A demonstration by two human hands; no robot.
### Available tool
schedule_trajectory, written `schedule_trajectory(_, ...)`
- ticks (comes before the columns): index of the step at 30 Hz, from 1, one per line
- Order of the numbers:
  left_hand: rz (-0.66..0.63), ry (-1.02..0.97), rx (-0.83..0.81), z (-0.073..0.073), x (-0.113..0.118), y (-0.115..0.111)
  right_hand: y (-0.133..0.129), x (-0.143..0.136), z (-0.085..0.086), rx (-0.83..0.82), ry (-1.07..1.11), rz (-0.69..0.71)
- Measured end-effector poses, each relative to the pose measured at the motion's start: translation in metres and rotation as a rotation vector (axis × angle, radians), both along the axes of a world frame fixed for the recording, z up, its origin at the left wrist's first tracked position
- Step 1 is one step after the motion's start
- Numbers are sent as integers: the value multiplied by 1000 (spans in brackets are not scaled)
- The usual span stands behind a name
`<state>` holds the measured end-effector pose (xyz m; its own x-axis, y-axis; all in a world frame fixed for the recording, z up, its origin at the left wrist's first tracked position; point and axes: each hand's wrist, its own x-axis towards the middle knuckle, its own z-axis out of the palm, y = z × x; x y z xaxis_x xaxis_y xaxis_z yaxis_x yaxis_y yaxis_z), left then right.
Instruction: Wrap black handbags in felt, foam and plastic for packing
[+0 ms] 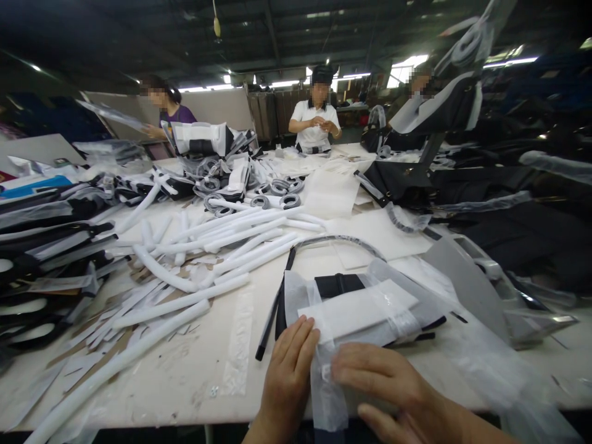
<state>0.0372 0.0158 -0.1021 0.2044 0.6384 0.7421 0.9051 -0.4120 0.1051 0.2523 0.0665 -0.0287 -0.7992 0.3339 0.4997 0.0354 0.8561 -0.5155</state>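
A black handbag [340, 283] lies on the table in front of me, mostly covered by translucent white wrapping and a white foam sheet [370, 305]. Its handle, in clear plastic, arches behind it. My left hand [291, 361] lies on the near left corner of the foam sheet with fingers stretched and side by side. A thin white wrapping strip [329, 404] hangs over the bag's near edge between my hands. My right hand [386, 379] touches that strip with its fingertips, fingers extended and thumb apart, slightly blurred. Clear tape crosses the foam's right end.
White foam tubes [185, 305] and paper scraps spread over the table's left side. Wrapped black bags [41, 271] are stacked at far left. A grey panel and clear plastic [522, 314] lie at right, near more black bags. Several people work across the table.
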Motion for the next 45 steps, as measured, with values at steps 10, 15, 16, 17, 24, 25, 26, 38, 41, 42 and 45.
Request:
schedule_trajectory(10,-55,12,18,-8,-2,2,4,-34,-22,253,-71,-402)
schedule_trajectory(15,-182,25,-189,5,-15,-9,9,-36,-29,399,-103,-392)
schedule_trajectory(16,-216,28,-266,12,-18,-12,10,-36,-29,417,-112,-382)
schedule_trajectory(17,-244,29,-340,19,-20,-14,11,-36,-30,430,-128,-370)
schedule_trajectory(24,-165,47,-294,33,-14,-2,19,-32,-29,546,-215,-296)
schedule_trajectory(25,-165,70,-252,29,-14,2,20,-32,-28,566,-208,-291)
schedule_trajectory(26,-170,92,-216,26,-14,4,22,-33,-27,582,-198,-286)
schedule_trajectory(38,-164,208,-72,23,-14,4,-24,14,-59,610,-141,-117)
schedule_trajectory(41,-157,232,-35,21,-12,3,-41,15,-80,561,-219,-49)
schedule_trajectory(42,-153,242,-23,20,-12,3,-44,11,-85,546,-222,-67)
schedule_trajectory(45,-147,275,-7,18,-11,2,-44,-4,-91,516,-134,-122)
